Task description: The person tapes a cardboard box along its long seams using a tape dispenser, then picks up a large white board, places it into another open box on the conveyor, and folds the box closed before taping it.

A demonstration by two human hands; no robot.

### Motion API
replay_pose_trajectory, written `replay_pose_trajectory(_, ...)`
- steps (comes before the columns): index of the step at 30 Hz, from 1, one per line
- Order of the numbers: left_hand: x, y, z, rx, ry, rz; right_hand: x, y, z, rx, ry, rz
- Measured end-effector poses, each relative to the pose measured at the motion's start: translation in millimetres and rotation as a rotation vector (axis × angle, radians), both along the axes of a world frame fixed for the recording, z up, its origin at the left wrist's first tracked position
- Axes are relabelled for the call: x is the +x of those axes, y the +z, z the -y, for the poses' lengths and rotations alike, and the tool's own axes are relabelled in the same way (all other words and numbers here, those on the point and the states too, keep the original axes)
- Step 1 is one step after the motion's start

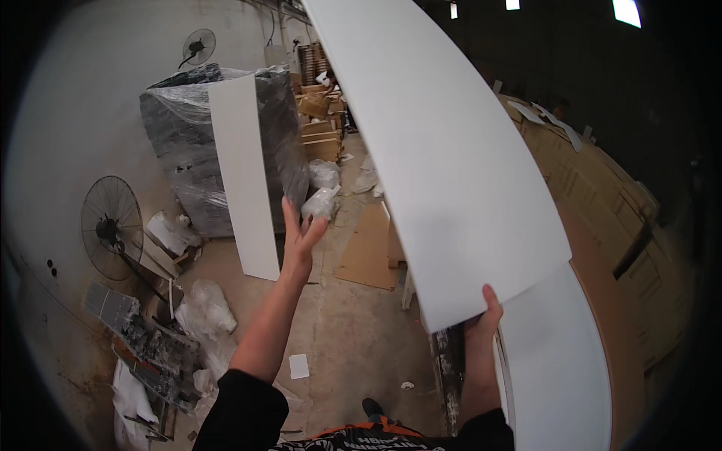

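Right hand [481, 319] clamped on near bottom edge of large white panel [436, 150], thumb over front face, remaining fingers hidden behind. Panel raised and tilted, long axis running from gripped lower edge up and away toward top left of view, far end cut off by upper frame edge; apparent bend in edges attributable to lens. Left hand [299, 237] raised, fingers spread wide, palm forward, holding nothing, well apart from held panel and close in view to narrow white board [244, 173]; contact with that board cannot be told. Narrow board upright, leaning against plastic-wrapped pallet stack [180, 135], long axis near vertical. Second white panel [556, 368] below and right of held panel, just beside right forearm. Brown cardboard sheets [602, 188] stacked at right. Standing fan [111, 225] at left beside wall; flattened cardboard [368, 248] on concrete floor [353, 338].
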State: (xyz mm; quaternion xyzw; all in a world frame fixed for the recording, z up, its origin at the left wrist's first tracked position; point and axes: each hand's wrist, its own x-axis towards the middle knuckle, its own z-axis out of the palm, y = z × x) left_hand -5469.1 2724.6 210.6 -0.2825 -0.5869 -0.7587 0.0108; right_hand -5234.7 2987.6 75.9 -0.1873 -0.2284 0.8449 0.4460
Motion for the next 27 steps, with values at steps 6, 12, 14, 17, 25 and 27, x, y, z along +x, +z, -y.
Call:
replay_pose_trajectory(6,47.3,-210.3,262.1,-0.237,0.469,0.462,-175.0,81.9,-187.8,0.057,-0.085,0.042)
replay_pose_trajectory(12,326.2,-250.7,413.8,-0.545,1.344,0.894,-354.1,94.4,-232.1,0.303,-0.527,0.529)
replay_pose_trajectory(14,352.4,-253.3,388.9,-0.458,1.363,1.075,-372.7,15.5,-248.1,0.574,-0.575,0.504)
replay_pose_trajectory(17,394.5,-249.2,368.0,-0.314,1.396,1.199,-411.0,-130.4,-136.3,0.377,-0.327,0.912)
replay_pose_trajectory(25,644.4,-284.8,349.5,0.051,1.657,1.289,-98.2,-229.7,592.3,0.900,1.780,0.755)
replay_pose_trajectory(27,725.6,-313.2,342.0,0.071,1.688,1.272,9.8,-230.3,680.8,1.069,2.110,0.389)
